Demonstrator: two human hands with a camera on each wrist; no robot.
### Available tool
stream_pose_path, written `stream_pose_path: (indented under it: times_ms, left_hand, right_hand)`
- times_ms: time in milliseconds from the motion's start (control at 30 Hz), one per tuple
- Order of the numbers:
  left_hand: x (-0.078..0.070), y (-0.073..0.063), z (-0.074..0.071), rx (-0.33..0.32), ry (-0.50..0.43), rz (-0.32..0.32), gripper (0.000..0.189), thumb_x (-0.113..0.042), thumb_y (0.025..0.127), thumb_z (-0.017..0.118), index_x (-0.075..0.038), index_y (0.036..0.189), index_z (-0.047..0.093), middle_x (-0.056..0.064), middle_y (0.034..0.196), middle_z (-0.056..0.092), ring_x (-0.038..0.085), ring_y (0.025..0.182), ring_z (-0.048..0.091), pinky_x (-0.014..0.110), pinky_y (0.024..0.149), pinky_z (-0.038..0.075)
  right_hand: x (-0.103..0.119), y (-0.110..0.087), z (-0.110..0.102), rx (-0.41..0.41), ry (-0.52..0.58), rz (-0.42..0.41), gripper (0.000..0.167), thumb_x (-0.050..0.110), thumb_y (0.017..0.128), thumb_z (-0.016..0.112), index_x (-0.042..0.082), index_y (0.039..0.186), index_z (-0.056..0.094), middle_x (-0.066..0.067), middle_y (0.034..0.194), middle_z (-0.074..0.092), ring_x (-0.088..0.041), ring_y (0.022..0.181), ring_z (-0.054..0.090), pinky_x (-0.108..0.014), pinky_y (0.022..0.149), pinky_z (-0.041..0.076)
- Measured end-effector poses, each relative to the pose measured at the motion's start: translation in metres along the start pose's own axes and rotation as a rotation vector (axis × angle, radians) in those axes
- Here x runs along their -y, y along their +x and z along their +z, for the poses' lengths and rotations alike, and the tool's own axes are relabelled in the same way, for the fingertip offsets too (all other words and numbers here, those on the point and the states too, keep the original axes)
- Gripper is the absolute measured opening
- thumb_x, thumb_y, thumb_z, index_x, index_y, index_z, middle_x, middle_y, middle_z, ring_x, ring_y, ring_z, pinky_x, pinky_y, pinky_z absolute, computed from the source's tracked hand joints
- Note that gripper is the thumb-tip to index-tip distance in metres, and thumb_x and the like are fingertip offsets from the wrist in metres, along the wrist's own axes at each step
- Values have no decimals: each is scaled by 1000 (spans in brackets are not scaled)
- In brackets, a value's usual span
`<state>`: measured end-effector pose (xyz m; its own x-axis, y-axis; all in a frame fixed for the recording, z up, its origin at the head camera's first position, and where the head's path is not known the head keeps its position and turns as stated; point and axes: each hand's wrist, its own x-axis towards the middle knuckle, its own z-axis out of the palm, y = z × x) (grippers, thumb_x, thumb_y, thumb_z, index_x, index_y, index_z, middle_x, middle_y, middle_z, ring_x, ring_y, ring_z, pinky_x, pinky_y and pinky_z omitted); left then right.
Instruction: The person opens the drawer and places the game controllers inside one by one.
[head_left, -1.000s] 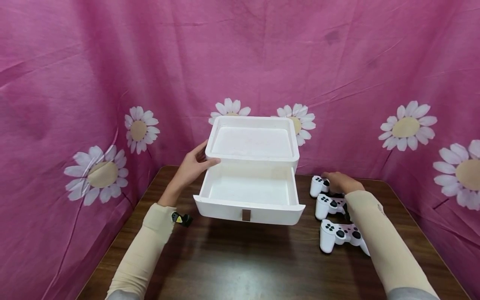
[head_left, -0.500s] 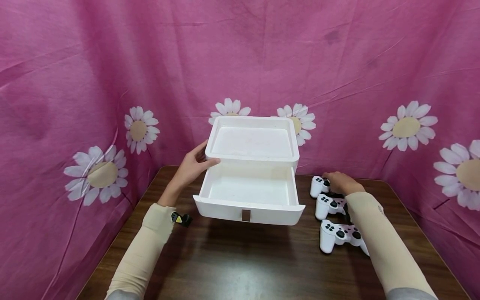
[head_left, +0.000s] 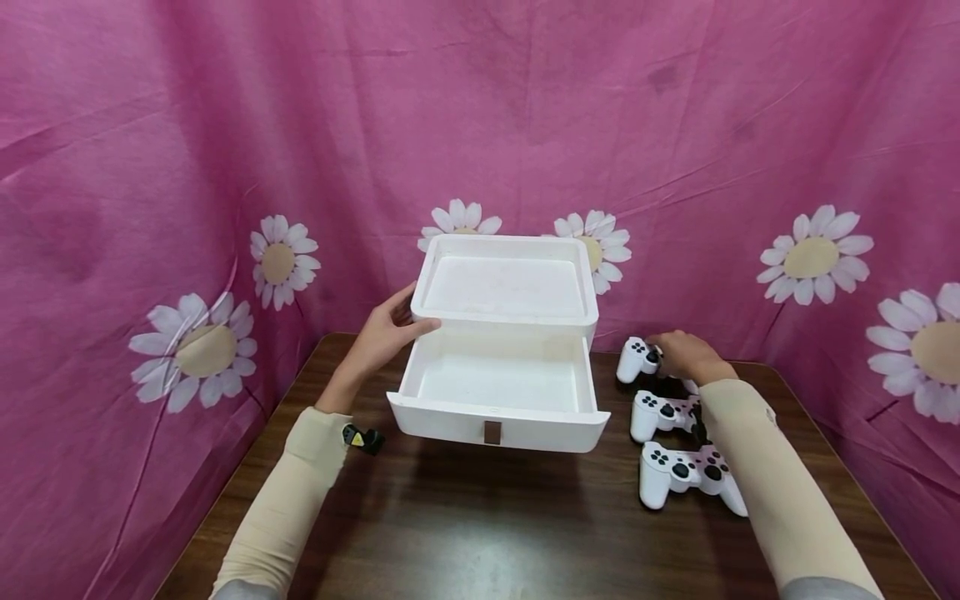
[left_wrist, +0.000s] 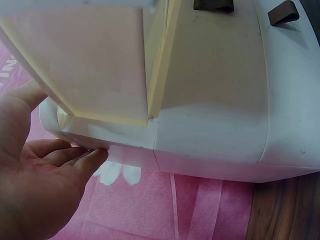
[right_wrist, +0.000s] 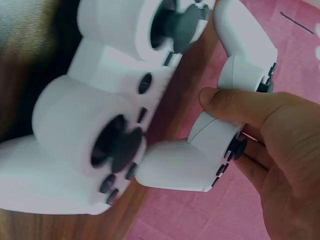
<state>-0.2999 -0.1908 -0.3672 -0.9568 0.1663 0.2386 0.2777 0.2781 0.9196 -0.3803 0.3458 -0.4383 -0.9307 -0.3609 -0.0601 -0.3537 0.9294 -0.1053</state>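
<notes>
Near the centre of the head view, a corner of the white drawer unit (head_left: 510,322) is gripped by the left hand (head_left: 378,335), presumably as a steadying hold while the drawer (head_left: 442,420) stands open. At right of centre, the farthest white controller (head_left: 634,362) is gripped by the right hand (head_left: 685,355); its thumb (right_wrist: 222,102), pressed across the controller's middle, is shown only from the right wrist, and lower pull tabs (left_wrist: 284,14) only from the left.

- Drawer unit (head_left: 504,319): on counter (head_left: 480,533), curtain (head_left: 525,125) behind (left grip (head_left: 381,333) at left).
- Drawer (head_left: 442,421): extended forward.
- Rear controller (head_left: 634,360): right of unit, in right grip (head_left: 688,356).
- Middle controller (head_left: 652,415), front controller (head_left: 692,477): before that.
</notes>
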Motion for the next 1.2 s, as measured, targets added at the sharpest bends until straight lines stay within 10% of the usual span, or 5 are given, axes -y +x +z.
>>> stream_pose_path:
  times_ms: [1200]
  left_hand:
    - [0, -1, -1, 6, 3, -2, 86, -30, 95, 83, -23, 167, 37, 8, 166, 47, 29, 146, 54, 52, 113, 53]
  right_hand:
    - [36, -25, -78, -106, -7, -169, 52, 17, 73, 90, -3, 119, 78, -2, 77, 70, -19, 69, 58, -44, 67, 53]
